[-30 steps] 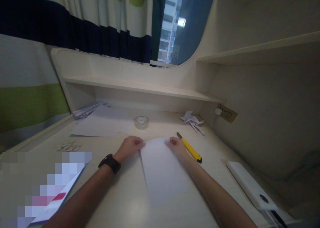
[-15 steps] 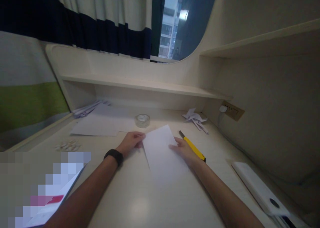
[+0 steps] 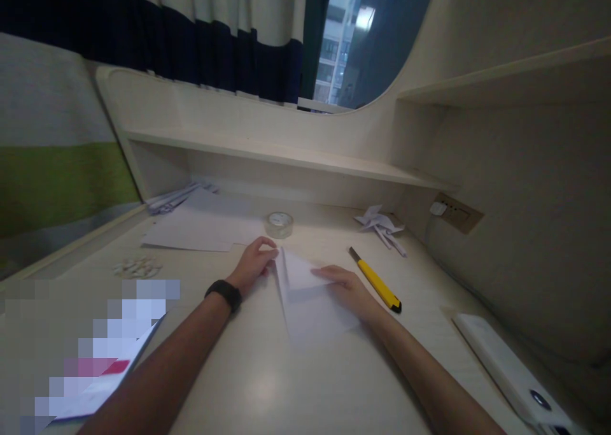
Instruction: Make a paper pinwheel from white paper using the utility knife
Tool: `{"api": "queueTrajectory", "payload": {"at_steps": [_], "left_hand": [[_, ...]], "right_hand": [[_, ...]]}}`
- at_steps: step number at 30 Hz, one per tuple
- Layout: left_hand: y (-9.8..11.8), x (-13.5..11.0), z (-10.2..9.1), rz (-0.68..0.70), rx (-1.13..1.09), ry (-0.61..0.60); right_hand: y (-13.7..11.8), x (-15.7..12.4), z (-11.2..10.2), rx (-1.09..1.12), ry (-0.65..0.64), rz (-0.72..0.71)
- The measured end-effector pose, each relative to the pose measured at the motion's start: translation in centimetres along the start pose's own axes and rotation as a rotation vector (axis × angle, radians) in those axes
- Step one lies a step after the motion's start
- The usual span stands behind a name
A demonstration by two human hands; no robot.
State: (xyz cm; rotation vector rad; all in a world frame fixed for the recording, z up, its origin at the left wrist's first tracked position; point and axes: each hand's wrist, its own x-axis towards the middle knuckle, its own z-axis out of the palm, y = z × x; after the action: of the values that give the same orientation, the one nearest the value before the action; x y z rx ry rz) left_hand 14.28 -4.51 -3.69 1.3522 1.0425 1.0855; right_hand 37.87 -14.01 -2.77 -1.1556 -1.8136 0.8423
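A white sheet of paper (image 3: 315,314) lies before me, its upper part folded over toward me. At its upper left corner my left hand (image 3: 258,260) pinches the edge between thumb and fingers; a black band is on that wrist. My right hand (image 3: 346,288) is closed on the folded flap at the right side, the thumb hidden. Just right of that hand lies a yellow utility knife (image 3: 377,285) with its blade end pointing away. Beyond the paper stands a roll of clear tape (image 3: 279,225).
White paper sheets (image 3: 195,221) and rolled paper strips (image 3: 176,198) lie at the back left, small pale pieces (image 3: 138,267) nearer. A folded paper pinwheel (image 3: 379,223) rests back right. A white box-like device (image 3: 506,365) lies right, below a wall socket (image 3: 458,213). A shelf (image 3: 286,158) overhangs the back.
The top of the sheet, flat before, is now folded down toward me. My right hand has shifted slightly left with the flap. The whole view has turned a little left.
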Motion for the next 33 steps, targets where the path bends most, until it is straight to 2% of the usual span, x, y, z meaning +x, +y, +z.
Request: {"api": "queueTrajectory", "payload": {"at_steps": [3,6,11,16,18,21,23,25,27,30,33], "left_hand": [[-0.2,0.3,0.1,0.02,0.005,0.012],[-0.1,0.3,0.3,0.038,0.031,-0.02],[0.4,-0.7,1.1,0.075,0.125,-0.146],[0.3,-1.1,2.0,0.177,0.193,-0.115],[0.4,-1.2,2.1,0.181,0.185,-0.093],[0.7,-1.6,2.4,0.174,0.167,-0.1],[0.8,-2.0,2.8,0.137,0.129,-0.164],[0.8,-2.5,3.4,0.09,0.088,-0.264],[0.5,-3.1,4.2,0.063,0.08,-0.37],[0.0,-3.6,5.2,0.084,0.133,-0.496],[-0.4,-3.8,5.7,0.13,0.188,-0.514]], "right_hand": [[0.1,0.0,0.4,-0.1,-0.006,-0.105],[0.3,0.1,0.7,-0.144,0.078,-0.153],[0.6,0.1,1.4,-0.216,0.195,-0.126],[0.3,0.0,1.7,-0.252,0.167,-0.06],[-0.2,0.0,1.2,-0.175,0.09,-0.038],[-0.9,-0.1,0.2,0.178,-0.01,0.062],[-1.3,-0.1,-0.4,0.439,0.024,0.203],[-1.4,-0.1,-0.7,0.585,0.101,0.336],[-1.3,-0.1,-0.8,0.636,0.128,0.405],[-1.2,-0.2,-0.5,0.656,0.062,0.446],[-1.1,-0.1,-0.1,0.654,0.074,0.456]]}}
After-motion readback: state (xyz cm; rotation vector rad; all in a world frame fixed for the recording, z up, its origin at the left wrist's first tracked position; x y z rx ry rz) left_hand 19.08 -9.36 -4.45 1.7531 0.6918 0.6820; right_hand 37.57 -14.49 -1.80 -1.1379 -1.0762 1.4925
